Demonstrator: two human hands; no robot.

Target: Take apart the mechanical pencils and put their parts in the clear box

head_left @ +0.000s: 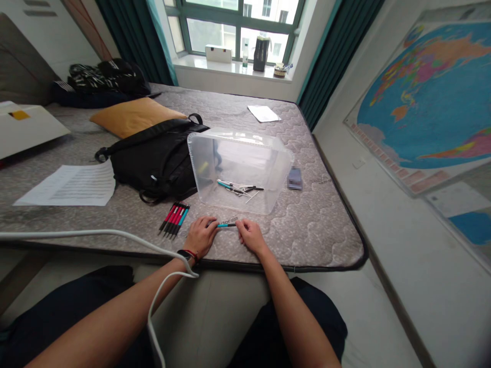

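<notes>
Between my hands, just above the mattress edge, is a blue and black pen (226,225). My left hand (201,236) has its fingers closed around one end of it. At the other end, the fingers of my right hand (250,235) pinch its dark tip. To the left lies a row of red, blue and black pens (174,220), side by side on the mattress. A clear plastic bin (245,204) rests on its side behind my hands, its opening towards me. Inside it are loose pen parts (240,189), some blue, some black, some thin and white.
The grey mattress (307,230) carries a black backpack (153,158), a yellow pillow (138,115), a printed sheet (72,186), white paper (264,113) and a blurred small bluish object (294,179). A white cable (126,236) crosses over my left forearm. A wall map (429,102) hangs right.
</notes>
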